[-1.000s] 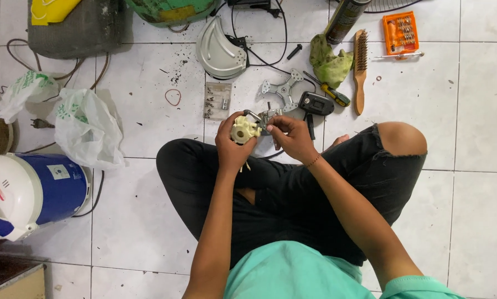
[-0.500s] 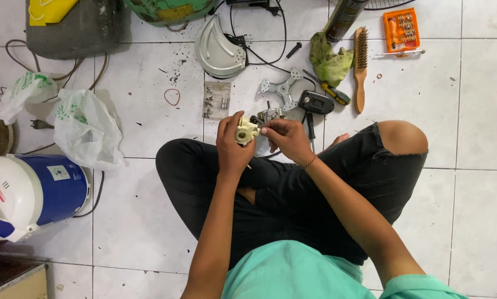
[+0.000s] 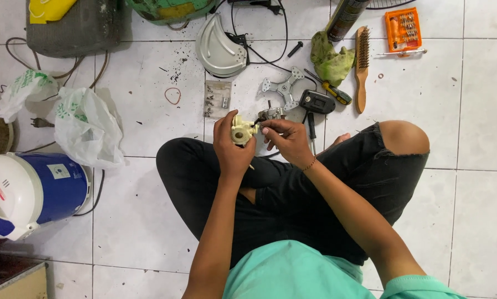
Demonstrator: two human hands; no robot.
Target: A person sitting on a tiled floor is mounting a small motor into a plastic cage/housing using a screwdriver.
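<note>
Head view, looking straight down. A person in a green shirt and black trousers sits cross-legged on a white tiled floor (image 3: 481, 182). The left hand (image 3: 232, 147) is raised above the knees, its fingers clenched around a small cream-coloured plastic gear housing (image 3: 240, 130), which stands just above the thumb. The right hand (image 3: 286, 138) sits just beside it, its fingers (image 3: 268, 130) pinched at the housing's right edge; whether they grip a small part there cannot be told. A small grey metal piece (image 3: 271, 113) lies on the floor just beyond the right hand.

Farther out on the floor lie a grey metal star-shaped bracket (image 3: 284, 87), a black boxy plastic part (image 3: 316, 102), a yellow-handled screwdriver (image 3: 332, 91), a crumpled green rag (image 3: 328, 58), a wooden-handled wire brush (image 3: 362, 69), an orange plastic case of screwdriver bits (image 3: 403, 29), a curved grey plastic cover (image 3: 218, 50) and a small clear bag of screws (image 3: 217, 99). To the left rest two white plastic bags (image 3: 85, 124) and a blue-and-white cylindrical appliance (image 3: 29, 191), well apart from the hands.
</note>
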